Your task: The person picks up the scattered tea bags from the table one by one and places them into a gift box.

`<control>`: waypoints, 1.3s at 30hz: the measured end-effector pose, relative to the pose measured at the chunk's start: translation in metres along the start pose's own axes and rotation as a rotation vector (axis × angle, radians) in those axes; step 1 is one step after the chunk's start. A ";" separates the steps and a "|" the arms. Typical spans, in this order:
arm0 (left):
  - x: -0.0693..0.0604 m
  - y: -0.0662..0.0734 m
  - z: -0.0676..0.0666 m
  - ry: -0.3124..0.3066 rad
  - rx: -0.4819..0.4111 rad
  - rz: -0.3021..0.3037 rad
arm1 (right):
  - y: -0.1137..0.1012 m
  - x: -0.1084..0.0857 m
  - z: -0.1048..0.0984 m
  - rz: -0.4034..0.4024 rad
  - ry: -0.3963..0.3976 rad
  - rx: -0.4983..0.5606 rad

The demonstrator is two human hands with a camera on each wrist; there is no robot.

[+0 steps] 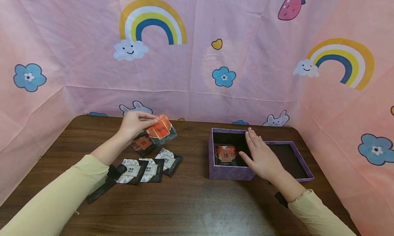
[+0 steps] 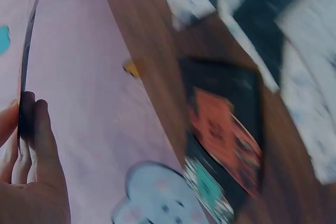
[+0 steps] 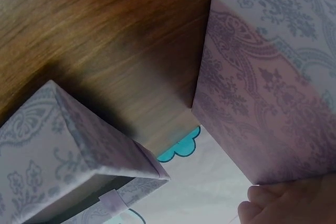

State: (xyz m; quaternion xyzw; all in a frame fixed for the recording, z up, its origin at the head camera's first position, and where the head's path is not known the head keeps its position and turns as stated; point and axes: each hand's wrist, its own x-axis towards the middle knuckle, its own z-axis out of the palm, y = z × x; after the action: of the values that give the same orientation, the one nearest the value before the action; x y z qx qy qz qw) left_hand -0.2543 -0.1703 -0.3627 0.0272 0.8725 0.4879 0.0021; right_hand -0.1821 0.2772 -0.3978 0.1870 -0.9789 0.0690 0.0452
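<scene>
Between thumb and fingers, my left hand (image 1: 136, 123) pinches an orange and dark packet (image 1: 161, 129), raised above the table; the left wrist view shows that packet (image 2: 27, 51) edge-on. Partly under it in the head view lies another red and dark packet (image 1: 143, 143). My right hand (image 1: 261, 157), fingers extended, rests on the right side of a purple patterned box (image 1: 232, 173). Inside the open box a red packet (image 1: 225, 154) stands at the left. In the right wrist view the fingertips (image 3: 257, 203) touch the box's wall (image 3: 262, 87).
Several white and dark packets (image 1: 148, 170) lie on the brown table (image 1: 184, 208) at centre left, with a green and dark packet (image 1: 101, 189) near my left forearm. The box's lid (image 1: 284, 157) lies right of the box. Pink patterned cloth (image 1: 200, 65) hangs behind the table.
</scene>
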 end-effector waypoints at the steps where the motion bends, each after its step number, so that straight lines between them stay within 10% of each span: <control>1: 0.002 0.004 0.005 -0.006 -0.007 0.005 | 0.000 0.000 0.000 -0.001 0.000 0.000; 13: 0.015 0.058 0.071 -0.089 -0.145 0.102 | 0.001 0.002 0.002 0.007 -0.003 0.013; 22: 0.016 0.085 0.112 -0.136 -0.082 0.186 | 0.001 0.001 0.002 0.002 0.006 0.012; 32: 0.026 0.099 0.147 -0.207 -0.129 0.178 | -0.001 -0.001 0.002 0.011 0.004 0.039; 39: 0.031 0.104 0.164 -0.220 0.021 0.240 | -0.001 -0.001 0.001 0.015 0.001 0.040</control>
State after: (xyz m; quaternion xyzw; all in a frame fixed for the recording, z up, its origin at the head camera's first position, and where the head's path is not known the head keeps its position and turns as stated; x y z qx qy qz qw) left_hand -0.2759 0.0253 -0.3597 0.1844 0.8626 0.4695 0.0392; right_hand -0.1811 0.2759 -0.3982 0.1805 -0.9787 0.0888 0.0414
